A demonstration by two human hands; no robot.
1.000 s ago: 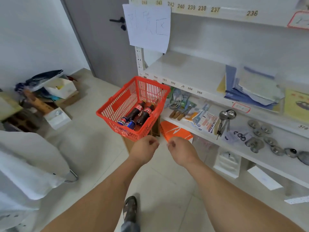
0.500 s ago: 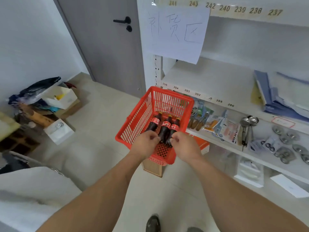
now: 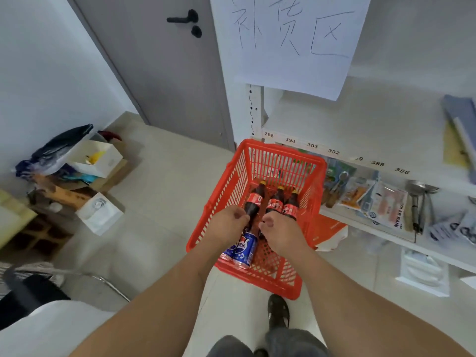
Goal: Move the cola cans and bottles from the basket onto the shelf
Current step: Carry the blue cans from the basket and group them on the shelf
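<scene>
A red plastic basket point(image 3: 283, 153) stands in front of the white shelf point(image 3: 334, 119). Three cola bottles with red labels lie side by side in it: left point(image 3: 253, 200), middle point(image 3: 276, 202), right point(image 3: 291, 208). Two blue cola cans point(image 3: 246, 249) lie at its near end, partly under my left wrist. My left hand point(image 3: 228, 226) hovers inside the basket with fingers curled, touching the base of the left bottle. My right hand point(image 3: 282, 234) covers the lower ends of the middle and right bottles, so its fingers are hidden.
The lower shelf board holds packets point(image 3: 383, 204), ladles and small tools. A handwritten paper sign point(image 3: 288, 39) hangs above. An orange box point(image 3: 332, 229) lies beside the basket. Cartons and bags point(image 3: 85, 166) pile on the floor left. A grey door point(image 3: 167, 73) stands behind. My foot point(image 3: 278, 310) is near the basket.
I have stepped closer, so the basket is nearer and below me. Both hands have moved from the near rim down into the basket, onto the bottles.
</scene>
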